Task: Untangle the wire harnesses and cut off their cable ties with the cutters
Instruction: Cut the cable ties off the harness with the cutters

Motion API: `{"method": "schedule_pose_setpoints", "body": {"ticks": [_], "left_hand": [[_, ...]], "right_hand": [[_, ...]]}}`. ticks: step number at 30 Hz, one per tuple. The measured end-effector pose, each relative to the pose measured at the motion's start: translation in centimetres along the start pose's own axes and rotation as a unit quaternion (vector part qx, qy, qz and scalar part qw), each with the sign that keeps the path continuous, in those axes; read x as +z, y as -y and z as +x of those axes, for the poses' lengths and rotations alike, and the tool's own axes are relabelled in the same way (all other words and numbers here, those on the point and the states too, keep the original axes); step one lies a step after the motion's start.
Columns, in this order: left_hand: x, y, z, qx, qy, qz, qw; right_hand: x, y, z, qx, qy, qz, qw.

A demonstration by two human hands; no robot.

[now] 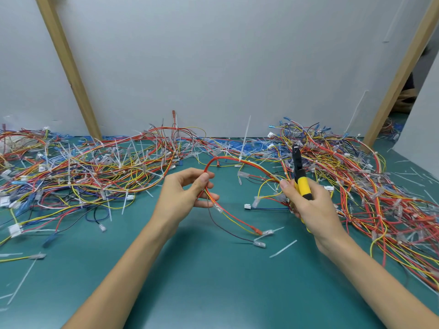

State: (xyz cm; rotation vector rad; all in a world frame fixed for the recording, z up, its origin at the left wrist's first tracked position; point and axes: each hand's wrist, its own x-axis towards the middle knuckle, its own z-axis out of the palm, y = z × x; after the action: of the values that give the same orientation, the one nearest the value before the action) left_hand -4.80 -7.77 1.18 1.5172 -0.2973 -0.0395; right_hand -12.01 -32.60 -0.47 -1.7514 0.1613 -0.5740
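Note:
A red, orange and yellow wire harness (247, 163) arches above the green table between my two hands. My left hand (187, 193) pinches one end of it between thumb and fingers; loose ends with clear connectors trail down toward me. My right hand (308, 205) grips the yellow-handled cutters (299, 176), black jaws pointing up, and also holds the other end of the harness with the thumb. A white cable tie (244, 141) stands upright on top of the arch.
A big tangle of harnesses (83, 167) covers the table's left side and another heap (370, 181) the right. Cut white ties (282, 248) lie scattered on the green table (213, 281). Grey panels and two slanted wooden posts (69, 65) close the back.

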Motion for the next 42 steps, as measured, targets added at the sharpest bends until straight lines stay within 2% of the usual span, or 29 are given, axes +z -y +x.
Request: {"method": "schedule_pose_setpoints", "body": {"ticks": [4,7,9,12,15,19,21,24,35,38,42], "left_hand": [[-0.3,0.6,0.1,-0.041,0.005,0.007,0.999],[-0.6,0.9,0.2,-0.045,0.0,0.058,0.997],[-0.9,0.9,0.3,-0.001,0.005,0.145,0.989],[-1.0,0.4,0.1,0.1,0.032,0.269,0.957],[-0.5,0.0,-0.5,0.183,0.023,0.295,0.937],[0.5,0.1,-0.6,0.293,-0.072,0.331,0.894],[0.6,0.0,-0.5,0.315,-0.104,0.353,0.875],[0.6,0.0,-0.5,0.341,-0.099,0.382,0.853],[0.8,0.3,-0.6,0.335,-0.038,0.336,0.88],[1.0,0.2,-0.7,0.325,-0.016,0.299,0.897],[1.0,0.2,-0.7,0.326,-0.018,0.293,0.899]], "right_hand": [[0.0,-0.2,0.0,-0.009,0.001,-0.01,1.0],[0.0,-0.3,0.0,-0.01,-0.001,-0.023,1.0],[-0.1,-0.3,0.0,-0.011,0.0,-0.027,1.0],[-0.2,-0.4,0.0,-0.014,0.004,-0.038,0.999],[-0.2,-0.5,0.0,-0.017,0.009,-0.046,0.999],[-0.3,-0.3,0.0,-0.014,0.01,-0.049,0.999],[-0.2,-0.3,-0.2,-0.011,0.016,-0.052,0.998],[-0.1,-0.4,-0.3,-0.013,0.022,-0.067,0.997],[0.0,-0.6,-0.4,-0.027,0.052,-0.106,0.993],[0.0,-0.6,-0.4,-0.02,0.064,-0.12,0.99],[-0.1,-0.7,-0.3,-0.019,0.075,-0.155,0.985]]}}
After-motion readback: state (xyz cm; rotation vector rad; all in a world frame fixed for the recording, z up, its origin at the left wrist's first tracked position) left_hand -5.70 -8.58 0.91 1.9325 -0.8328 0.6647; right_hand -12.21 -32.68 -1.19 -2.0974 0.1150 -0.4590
